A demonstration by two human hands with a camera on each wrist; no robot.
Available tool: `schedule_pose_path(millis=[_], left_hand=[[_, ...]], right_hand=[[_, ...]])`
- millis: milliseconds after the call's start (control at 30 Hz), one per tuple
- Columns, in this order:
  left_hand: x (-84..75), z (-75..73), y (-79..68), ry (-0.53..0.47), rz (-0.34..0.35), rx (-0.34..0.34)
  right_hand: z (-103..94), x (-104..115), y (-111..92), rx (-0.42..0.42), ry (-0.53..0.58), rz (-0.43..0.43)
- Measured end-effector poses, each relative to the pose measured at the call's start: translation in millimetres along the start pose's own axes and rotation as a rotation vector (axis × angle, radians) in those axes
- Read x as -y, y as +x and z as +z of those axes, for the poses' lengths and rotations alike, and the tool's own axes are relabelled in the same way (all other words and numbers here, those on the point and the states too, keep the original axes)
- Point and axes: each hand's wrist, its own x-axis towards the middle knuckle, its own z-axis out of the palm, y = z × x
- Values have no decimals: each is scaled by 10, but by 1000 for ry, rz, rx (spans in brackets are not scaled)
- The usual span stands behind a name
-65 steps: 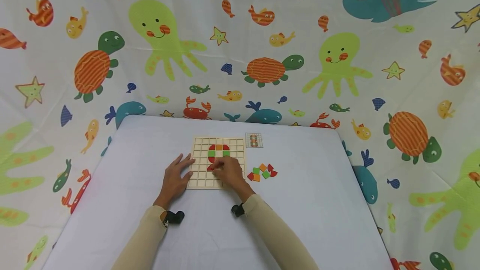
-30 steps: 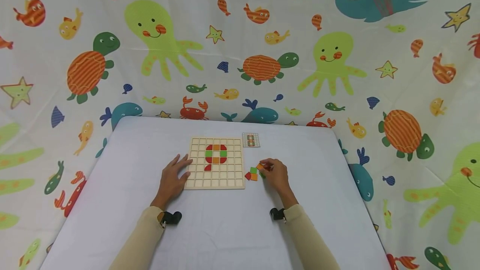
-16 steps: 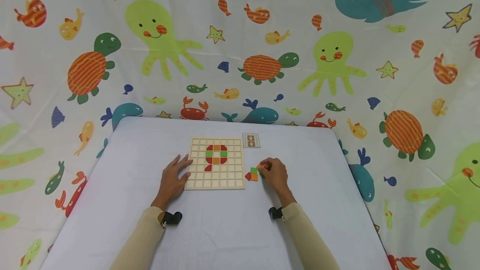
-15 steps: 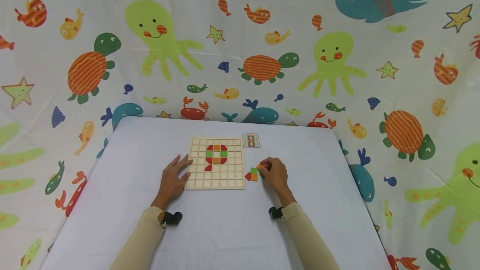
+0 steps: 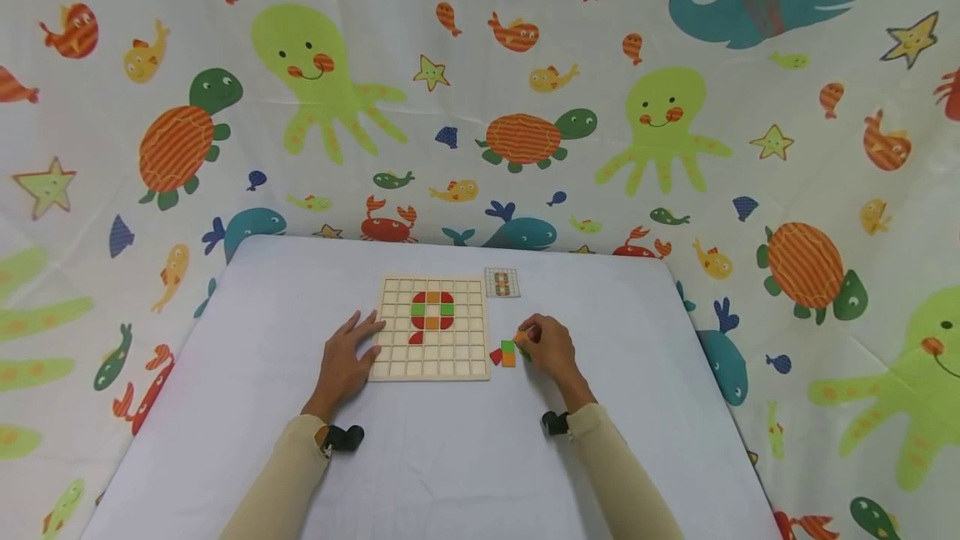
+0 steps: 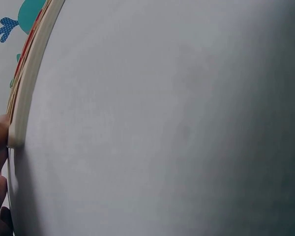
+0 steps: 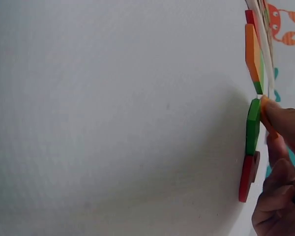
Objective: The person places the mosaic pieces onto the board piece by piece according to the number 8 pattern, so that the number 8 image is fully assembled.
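A wooden grid board (image 5: 390, 365) lies flat, with red, orange and green tiles (image 5: 432, 297) set in a ring and one red quarter-round tile (image 5: 416, 338) just below. My left hand (image 5: 343, 363) rests at the board's left edge, fingers spread and fingertips on its rim. In the left wrist view the board's pale side (image 6: 27, 98) shows beside part of that hand. Right of the board, my right hand (image 5: 553, 348) pinches an orange square tile (image 7: 266, 115) between thumb and finger. Under it lie a green tile (image 7: 252, 129) and a red one (image 7: 245, 179).
A small pattern card (image 5: 502, 282) lies by the board's upper right corner. Loose red (image 5: 496, 357), green (image 5: 507, 347) and orange (image 5: 508, 360) tiles sit between the board and my right hand. A sea-animal cloth (image 5: 465, 40) hangs behind the white table (image 5: 300, 273).
My right hand has moved right, from the board to the loose tiles, and now pinches an orange tile. It leaves the red quarter-round tile uncovered on the board. The left hand stays at the edge.
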Motion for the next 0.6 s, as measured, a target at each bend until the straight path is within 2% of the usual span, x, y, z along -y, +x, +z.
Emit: schedule_pose_path(millis=[133,300,600], left_hand=[[10,8,-8,-1,2,-5],[16,7,-5,-3,7,-10],[9,6,2,-16,10,-12]], right_hand=[[24,29,-13,-49,47,6],[99,127,-24,-102,130,-27],[364,470,-11,-49,236,-19]])
